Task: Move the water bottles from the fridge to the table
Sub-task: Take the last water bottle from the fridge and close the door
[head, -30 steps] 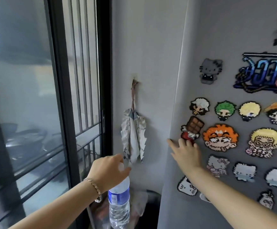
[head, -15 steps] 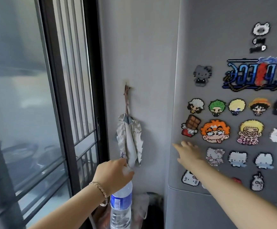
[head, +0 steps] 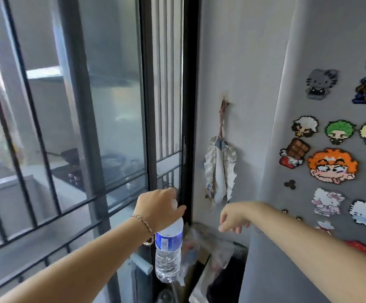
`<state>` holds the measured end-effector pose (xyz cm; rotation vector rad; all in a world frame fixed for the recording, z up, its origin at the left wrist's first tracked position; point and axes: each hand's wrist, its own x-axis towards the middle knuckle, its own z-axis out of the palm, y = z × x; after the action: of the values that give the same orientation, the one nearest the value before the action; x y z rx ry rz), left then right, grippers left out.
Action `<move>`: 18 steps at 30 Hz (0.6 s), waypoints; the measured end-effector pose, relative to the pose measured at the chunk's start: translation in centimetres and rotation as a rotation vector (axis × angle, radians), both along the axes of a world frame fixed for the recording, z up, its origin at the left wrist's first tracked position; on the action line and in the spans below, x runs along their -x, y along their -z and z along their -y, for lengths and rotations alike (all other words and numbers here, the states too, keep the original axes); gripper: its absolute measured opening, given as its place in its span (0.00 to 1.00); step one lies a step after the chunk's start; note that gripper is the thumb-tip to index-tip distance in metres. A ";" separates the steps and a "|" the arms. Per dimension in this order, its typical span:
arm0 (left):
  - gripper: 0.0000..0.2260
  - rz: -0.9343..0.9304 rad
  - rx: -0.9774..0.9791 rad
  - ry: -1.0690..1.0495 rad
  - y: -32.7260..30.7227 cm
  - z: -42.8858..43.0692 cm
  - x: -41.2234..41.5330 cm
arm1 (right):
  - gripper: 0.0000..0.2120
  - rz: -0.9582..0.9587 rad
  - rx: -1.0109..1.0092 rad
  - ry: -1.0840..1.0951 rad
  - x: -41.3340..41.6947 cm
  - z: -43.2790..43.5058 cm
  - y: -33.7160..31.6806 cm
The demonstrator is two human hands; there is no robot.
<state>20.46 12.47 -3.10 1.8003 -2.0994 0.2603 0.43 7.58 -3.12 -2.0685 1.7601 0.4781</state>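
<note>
While the fridge door is shut, here's how this moment reads:

Left hand [head: 159, 209]: clamped over the cap and neck of a water bottle [head: 168, 251], which hangs straight down below the palm, blue label facing us. It's in the air, in front of the barred window [head: 68, 149], resting on nothing.

Right hand [head: 232, 219]: empty, fingers loosely curled and drooping, not touching anything. It sits just off the left edge of the fridge door [head: 322, 40], apart from the grey surface.

Bottle vs hands: directly under the left hand, near the right hand but clear of it, with the wall corner showing between them.

Step in hand: looks like carrying this bottle off toward the table, which isn't in view.

How to do it well: a neck-only pinch lets the bottle swing, so I'd move smoothly and maybe put the free right hand under the base.

Watch out: the magnets [head: 333, 166] on the door and the cloth hanging on the wall [head: 220, 171] are near enough to clip on a wide turn.
</note>
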 end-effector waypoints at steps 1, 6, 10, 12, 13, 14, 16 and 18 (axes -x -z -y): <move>0.14 0.006 0.008 -0.055 0.2 -1.5 -0.4 | 0.20 0.005 0.014 -0.069 -0.9 -0.4 0.2; 0.16 -0.012 0.036 -0.416 1.5 -11.7 -2.8 | 0.16 -0.006 0.050 -0.422 -6.9 -4.8 2.2; 0.15 -0.033 0.041 -0.664 1.9 -22.9 -4.3 | 0.11 -0.002 0.025 -0.694 -12.7 -12.7 4.0; 0.15 0.005 0.035 -0.790 2.2 -28.9 -5.1 | 0.09 0.013 -0.024 -0.832 -15.6 -18.0 4.6; 0.15 0.024 0.026 -0.855 2.4 -32.1 -5.4 | 0.10 0.018 -0.041 -0.901 -17.1 -21.0 4.8; 0.16 0.038 0.015 -0.914 2.6 -35.3 -5.8 | 0.11 0.024 -0.058 -0.964 -18.7 -24.0 5.2; 0.16 0.038 0.001 -1.027 3.0 -42.1 -6.7 | 0.16 0.035 -0.076 -1.102 -21.7 -30.5 5.9; 0.15 0.010 0.000 -1.142 3.3 -49.5 -7.4 | 0.18 0.035 -0.089 -1.239 -24.2 -37.4 6.4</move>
<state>27.85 61.96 -6.44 2.7737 -0.8334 0.5270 24.61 45.02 -9.49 -2.8340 0.2121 0.7784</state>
